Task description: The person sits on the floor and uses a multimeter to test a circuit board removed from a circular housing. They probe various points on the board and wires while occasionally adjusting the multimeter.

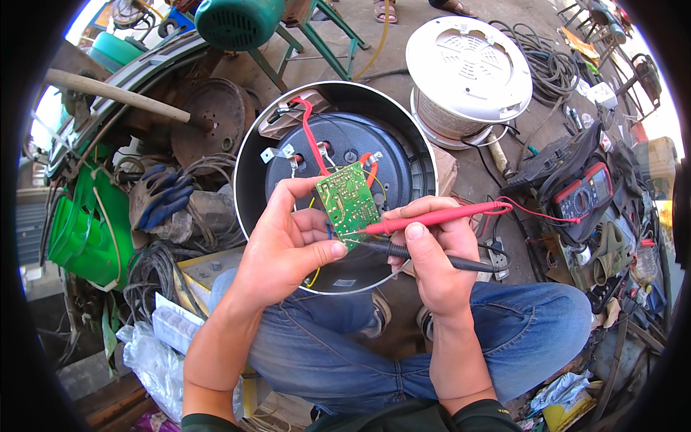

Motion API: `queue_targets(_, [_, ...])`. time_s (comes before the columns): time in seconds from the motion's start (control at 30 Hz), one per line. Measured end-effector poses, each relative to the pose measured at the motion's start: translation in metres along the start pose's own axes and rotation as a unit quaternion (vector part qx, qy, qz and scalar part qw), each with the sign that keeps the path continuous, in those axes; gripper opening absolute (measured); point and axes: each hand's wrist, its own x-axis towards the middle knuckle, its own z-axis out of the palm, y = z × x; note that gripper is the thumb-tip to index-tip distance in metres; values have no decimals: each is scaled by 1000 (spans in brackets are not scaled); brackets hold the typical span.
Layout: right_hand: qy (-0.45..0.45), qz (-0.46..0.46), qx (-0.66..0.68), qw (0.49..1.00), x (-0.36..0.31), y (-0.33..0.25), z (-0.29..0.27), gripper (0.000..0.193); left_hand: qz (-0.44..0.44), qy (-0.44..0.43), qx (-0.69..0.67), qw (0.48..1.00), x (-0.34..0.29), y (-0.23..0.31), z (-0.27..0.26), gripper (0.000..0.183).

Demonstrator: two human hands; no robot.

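Note:
My left hand (284, 241) grips a green circuit board (345, 198) by its left and lower edges, solder side toward me. Two multimeter probes sit together in my right hand (435, 252): a red probe (432, 217) and a black probe (432, 257). Their tips meet the board's lower part or hover just over it; I cannot tell which. Under the board stands a round appliance housing (248, 173) with a dark inner pot (288, 183). A thick red wire (311, 133) runs from the housing to the board. The multimeter (583, 193), red and dark grey, lies at the right.
A white round appliance base (468, 68) stands at the back right beside coiled black cable (543, 61). A green motor (237, 21) is at the top. At the left are a green bucket (90, 223) and blue-grey work gloves (164, 196). Clear plastic wrap (155, 363) lies lower left.

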Motion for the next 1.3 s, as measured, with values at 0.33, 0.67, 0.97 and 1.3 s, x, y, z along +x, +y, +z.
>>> queue_targets(0.33, [-11, 60, 40, 997, 1, 2, -6, 15, 13, 19, -5, 1000, 7, -2, 11, 70])
queue_targets(0.67, [-43, -21, 35, 998, -3, 5, -3, 17, 44, 14, 48, 998, -1, -1, 14, 73])
queue_targets(0.97, [38, -65, 16, 997, -15, -9, 6, 18, 30, -4, -17, 999, 1, 1, 7, 74])
queue_targets(1.3, [9, -221, -169, 960, -18, -2, 16, 16, 16, 4, 8, 1000, -7, 5, 6, 68])
